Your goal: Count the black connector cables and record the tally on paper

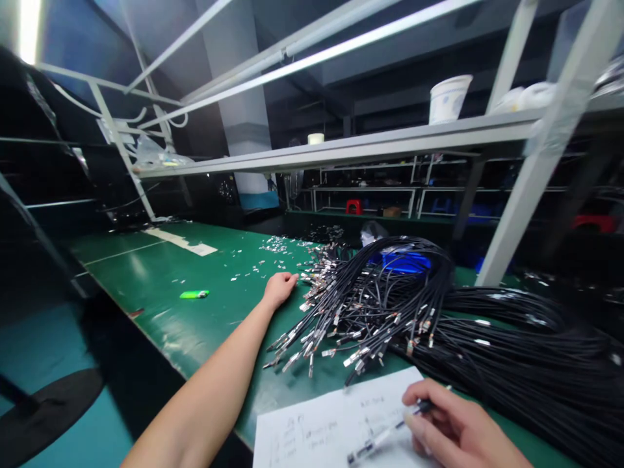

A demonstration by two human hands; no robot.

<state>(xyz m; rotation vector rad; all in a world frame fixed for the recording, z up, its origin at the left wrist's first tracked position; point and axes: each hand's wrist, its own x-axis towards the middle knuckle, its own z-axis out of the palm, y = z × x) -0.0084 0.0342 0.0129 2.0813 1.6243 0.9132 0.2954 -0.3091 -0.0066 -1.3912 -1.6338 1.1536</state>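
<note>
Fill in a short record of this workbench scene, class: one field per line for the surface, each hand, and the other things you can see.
Surface: green table
Left hand: stretched out, resting beside the metal-tipped cable ends
Right hand: holds a pen on a sheet of paper
Cables: black cable bundle, heaped on the table
Loose parts: small metal pieces scattered
Also: green lighter; white cup on shelf

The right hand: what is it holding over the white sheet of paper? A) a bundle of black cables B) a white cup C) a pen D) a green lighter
C: the right hand grips a clear-barrelled pen with its tip on the white paper, while the green lighter lies untouched on the table and the black cables lie beyond the sheet.
</note>
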